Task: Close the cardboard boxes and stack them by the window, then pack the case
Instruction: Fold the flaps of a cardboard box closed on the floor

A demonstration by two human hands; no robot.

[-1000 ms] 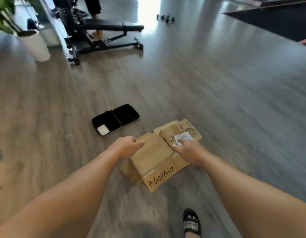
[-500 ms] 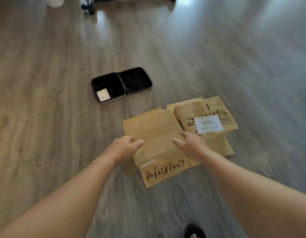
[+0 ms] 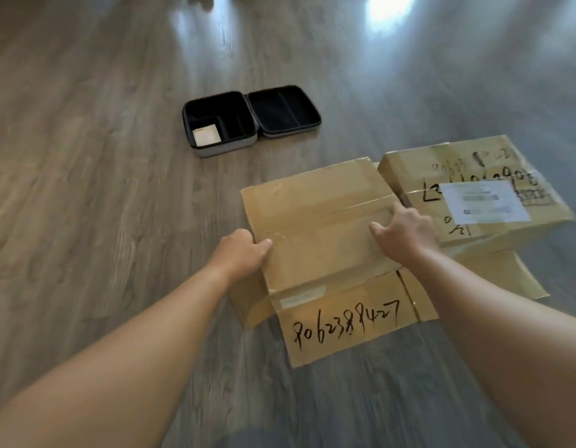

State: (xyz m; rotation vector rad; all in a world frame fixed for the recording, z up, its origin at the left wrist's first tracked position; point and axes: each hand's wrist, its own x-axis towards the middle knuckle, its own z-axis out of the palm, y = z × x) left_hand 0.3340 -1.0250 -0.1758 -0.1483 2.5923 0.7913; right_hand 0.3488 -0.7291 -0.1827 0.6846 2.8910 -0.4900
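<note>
The left hand (image 3: 239, 253) and right hand (image 3: 401, 229) clamp curled fingers on the near cardboard box (image 3: 315, 227), fingertips hidden below its edges. The open case (image 3: 251, 119) lies at eleven o'clock.

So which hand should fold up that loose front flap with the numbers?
Probably the left hand: it grips the brown cardboard box nearer the handwritten flap.
</note>
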